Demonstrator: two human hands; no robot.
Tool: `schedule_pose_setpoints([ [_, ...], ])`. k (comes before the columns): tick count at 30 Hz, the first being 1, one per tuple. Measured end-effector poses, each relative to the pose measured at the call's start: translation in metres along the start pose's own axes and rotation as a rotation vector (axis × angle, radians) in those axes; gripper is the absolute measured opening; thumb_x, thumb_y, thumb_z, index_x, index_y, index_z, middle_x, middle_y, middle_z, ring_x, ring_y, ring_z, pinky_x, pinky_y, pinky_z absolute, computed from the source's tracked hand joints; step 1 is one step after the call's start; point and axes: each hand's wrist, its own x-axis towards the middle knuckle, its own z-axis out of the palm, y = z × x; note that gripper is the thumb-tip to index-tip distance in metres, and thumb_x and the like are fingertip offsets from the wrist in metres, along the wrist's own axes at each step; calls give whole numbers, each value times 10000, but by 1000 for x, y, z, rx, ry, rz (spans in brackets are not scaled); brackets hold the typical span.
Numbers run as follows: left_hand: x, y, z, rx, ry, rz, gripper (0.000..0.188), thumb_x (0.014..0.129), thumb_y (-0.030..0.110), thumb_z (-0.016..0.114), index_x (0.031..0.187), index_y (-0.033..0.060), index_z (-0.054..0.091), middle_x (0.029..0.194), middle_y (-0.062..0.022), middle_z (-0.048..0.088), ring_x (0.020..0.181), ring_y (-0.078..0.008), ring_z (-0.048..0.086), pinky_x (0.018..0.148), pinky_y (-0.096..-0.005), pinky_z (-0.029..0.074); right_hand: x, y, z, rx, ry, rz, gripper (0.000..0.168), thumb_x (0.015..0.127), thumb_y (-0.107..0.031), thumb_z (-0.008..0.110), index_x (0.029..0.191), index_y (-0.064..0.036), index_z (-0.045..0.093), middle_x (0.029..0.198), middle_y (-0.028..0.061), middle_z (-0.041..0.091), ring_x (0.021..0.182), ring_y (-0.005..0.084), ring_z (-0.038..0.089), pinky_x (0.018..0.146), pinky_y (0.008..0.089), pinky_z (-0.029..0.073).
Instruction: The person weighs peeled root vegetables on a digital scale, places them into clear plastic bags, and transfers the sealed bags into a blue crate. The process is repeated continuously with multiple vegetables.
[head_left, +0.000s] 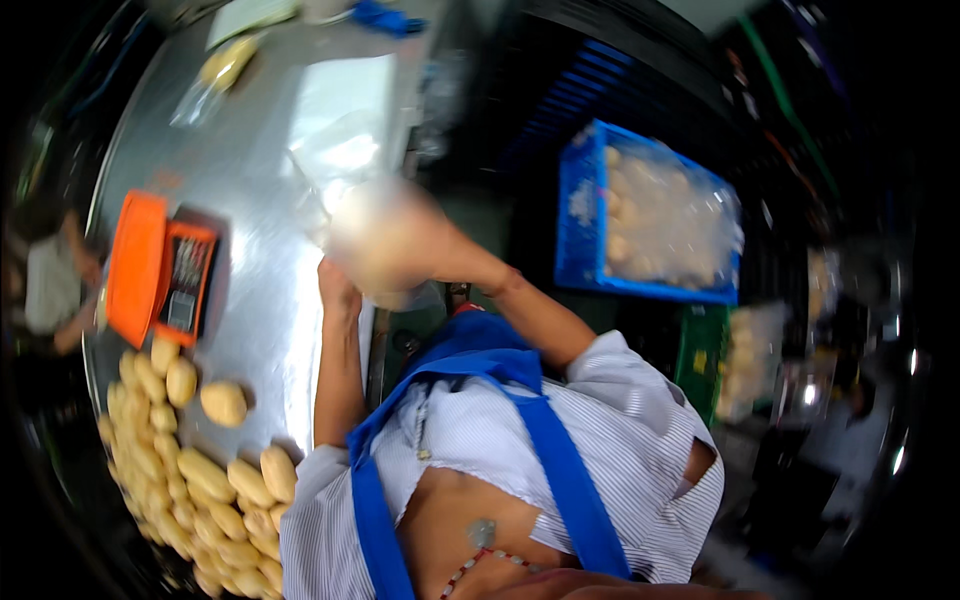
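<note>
At the steel table's edge, my left hand (341, 291) is closed against a clear plastic bag (386, 296) with pale yellow contents, probably peeled potatoes. My right hand (431, 236) reaches across the top of this bag. Heavy blur covers its fingers and the upper bag, so its grip is hidden. Just beyond both hands, a stack of clear plastic bags (341, 112) lies flat on the table. To the left stands an orange weighing scale (184, 277) with an orange pan (135, 266). Nearer me spreads a heap of peeled potatoes (206, 476), with one loose potato (223, 403) apart from it.
A filled bag (229, 64) lies at the table's far end, near a blue item (382, 16). On my right stands a blue crate (581, 210) of bagged potatoes, with a green crate (697, 367) behind. Another person (56, 277) is across the table; a further person (847, 442) is at right.
</note>
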Motion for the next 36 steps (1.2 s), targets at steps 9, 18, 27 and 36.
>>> schedule_pose_setpoints([
  [9, -16, -45, 118, -57, -263, -261, 332, 840, 177, 483, 1105, -21, 457, 1016, -98, 544, 879, -186, 554, 734, -270, 464, -85, 25, -77, -64, 634, -198, 155, 716, -108, 600, 836, -14, 569, 836, 109, 570, 767, 208, 541, 691, 315, 433],
  [18, -13, -67, 297, 734, -1096, 499, 915, 580, 396, 741, 1263, -12, 290, 1259, -163, 375, 1158, -270, 378, 967, -354, 294, -182, 12, -213, -319, 1292, -192, 177, 839, -138, 507, 857, 26, 569, 794, 69, 527, 672, 147, 525, 604, 261, 417],
  [27, -24, -122, 433, 758, -1226, 474, 919, 531, 300, 756, 1264, -12, 296, 1212, -175, 378, 1138, -293, 359, 966, -361, 267, -274, 14, -317, -574, 1324, 95, 185, 808, -155, 550, 847, 16, 610, 882, 102, 601, 823, 169, 559, 730, 262, 434],
  [36, 37, -147, 465, 755, -1011, 507, 747, 627, 137, 690, 1264, 33, 314, 1212, -168, 423, 1111, -276, 426, 928, -335, 340, -241, 73, -364, -89, 1588, 26, 260, 833, -204, 520, 795, 36, 612, 638, 15, 560, 595, 71, 469, 551, 230, 387],
])
